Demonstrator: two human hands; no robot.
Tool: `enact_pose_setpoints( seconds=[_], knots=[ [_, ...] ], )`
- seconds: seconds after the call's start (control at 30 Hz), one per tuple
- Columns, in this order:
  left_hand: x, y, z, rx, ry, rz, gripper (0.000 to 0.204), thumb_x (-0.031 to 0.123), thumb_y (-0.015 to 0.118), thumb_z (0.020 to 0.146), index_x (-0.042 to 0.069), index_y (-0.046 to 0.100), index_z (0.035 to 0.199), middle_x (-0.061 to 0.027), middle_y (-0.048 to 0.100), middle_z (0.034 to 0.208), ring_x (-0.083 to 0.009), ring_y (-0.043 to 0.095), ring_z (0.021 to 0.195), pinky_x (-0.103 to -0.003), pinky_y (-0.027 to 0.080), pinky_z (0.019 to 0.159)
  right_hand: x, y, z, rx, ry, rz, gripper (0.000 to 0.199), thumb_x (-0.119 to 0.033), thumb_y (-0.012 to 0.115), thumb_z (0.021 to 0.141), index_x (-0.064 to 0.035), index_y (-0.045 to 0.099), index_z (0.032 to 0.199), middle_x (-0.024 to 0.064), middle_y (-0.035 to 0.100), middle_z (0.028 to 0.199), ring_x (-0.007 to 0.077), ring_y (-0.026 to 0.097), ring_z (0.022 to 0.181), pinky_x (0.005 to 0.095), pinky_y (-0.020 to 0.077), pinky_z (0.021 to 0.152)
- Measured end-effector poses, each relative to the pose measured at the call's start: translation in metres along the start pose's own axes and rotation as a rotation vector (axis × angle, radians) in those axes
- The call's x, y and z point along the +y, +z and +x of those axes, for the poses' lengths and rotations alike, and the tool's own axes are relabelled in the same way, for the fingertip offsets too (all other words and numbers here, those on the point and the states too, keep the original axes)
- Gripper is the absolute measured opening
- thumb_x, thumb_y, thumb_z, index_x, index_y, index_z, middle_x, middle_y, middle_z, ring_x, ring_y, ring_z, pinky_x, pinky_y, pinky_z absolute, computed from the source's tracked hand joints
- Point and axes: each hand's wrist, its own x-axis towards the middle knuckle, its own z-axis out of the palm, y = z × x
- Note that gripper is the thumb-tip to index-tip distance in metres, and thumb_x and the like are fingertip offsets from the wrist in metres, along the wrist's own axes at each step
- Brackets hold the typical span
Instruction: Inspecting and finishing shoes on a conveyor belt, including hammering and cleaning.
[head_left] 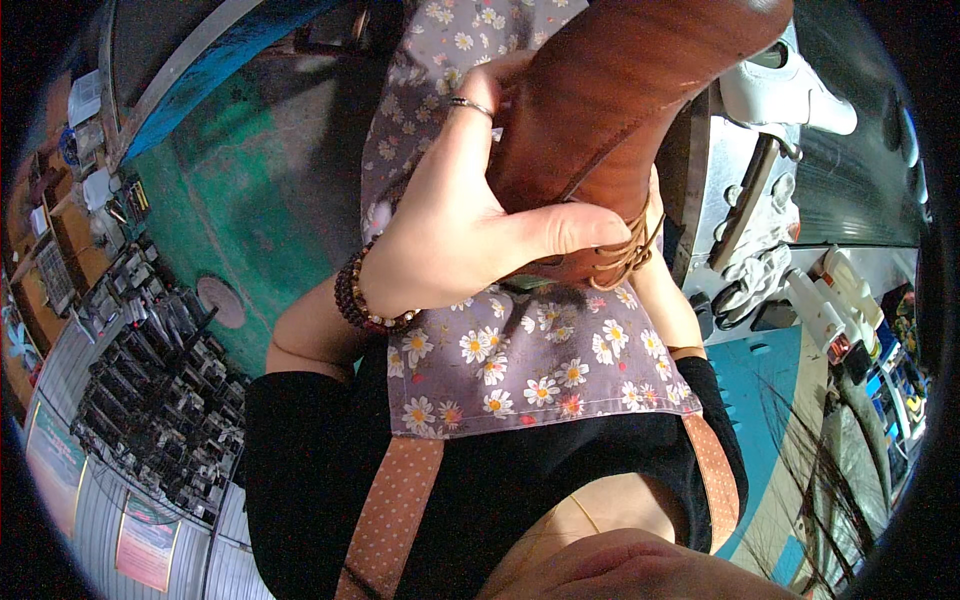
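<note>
My left hand (470,215), with a ring on one finger and a dark bead bracelet at the wrist, grips a large brown leather piece (620,90); its thumb is pressed across the piece's lower edge. The leather is held up in front of my flowered purple apron (530,360). Tan threads (628,255) hang from the bottom corner of the leather. My right forearm (665,300) comes up behind the leather. Only a sliver of my right hand (655,205) shows at the leather's edge, so its fingers are hidden.
A white sewing machine (790,85) stands on a metal bench (715,170) at the right, with black-handled scissors (738,295) and white plastic tools (825,305) beside it. Racks of dark metal parts (150,380) fill the lower left. The green floor (230,200) has a round disc (220,300) on it.
</note>
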Motion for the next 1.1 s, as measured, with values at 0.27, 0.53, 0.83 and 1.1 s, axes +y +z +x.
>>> enact_pose_setpoints(
  seconds=[0.27, 0.53, 0.83, 1.1],
  knots=[
    [-0.002, 0.0, 0.002, -0.034, -0.043, 0.1, 0.096, 0.002, 0.085, 0.061, -0.001, 0.025, 0.136, -0.0127, 0.043, 0.134, -0.0211, 0.042, 0.125, -0.036, 0.032, 0.107, -0.006, -0.006, -0.013, 0.011, 0.046, 0.024, 0.071, -0.007, 0.067, 0.08, -0.0054, 0.033, 0.143, 0.0114, 0.045, 0.139, 0.0242, 0.049, 0.123, 0.0374, 0.0383, 0.105],
    [0.009, -0.002, 0.003, -0.081, -0.073, 0.295, 0.104, -0.001, 0.084, 0.06, -0.003, 0.02, 0.141, -0.0131, 0.038, 0.138, -0.0216, 0.036, 0.13, -0.035, 0.028, 0.109, -0.008, -0.007, -0.017, 0.016, 0.089, 0.051, 0.071, -0.008, 0.066, 0.08, -0.0049, 0.033, 0.143, 0.0113, 0.045, 0.139, 0.0239, 0.048, 0.123, 0.037, 0.0383, 0.105],
    [-0.005, -0.01, 0.002, -0.178, -0.005, 0.387, 0.101, 0.004, 0.083, 0.059, -0.003, 0.025, 0.141, -0.017, 0.035, 0.14, -0.0271, 0.033, 0.131, -0.036, 0.027, 0.109, 0.015, -0.005, 0.02, 0.027, 0.141, 0.088, 0.07, -0.008, 0.065, 0.081, -0.0043, 0.033, 0.143, 0.0112, 0.045, 0.139, 0.0236, 0.048, 0.123, 0.0367, 0.0383, 0.105],
    [0.0, -0.015, 0.004, -0.281, 0.069, 0.498, 0.103, 0.013, 0.084, 0.059, -0.004, 0.026, 0.142, -0.0214, 0.033, 0.143, -0.0317, 0.03, 0.135, -0.036, 0.025, 0.111, 0.005, 0.0, 0.006, 0.036, 0.159, 0.124, 0.07, -0.009, 0.064, 0.081, -0.0038, 0.033, 0.142, 0.0111, 0.045, 0.139, 0.0233, 0.048, 0.123, 0.0363, 0.0383, 0.104]
  ],
)
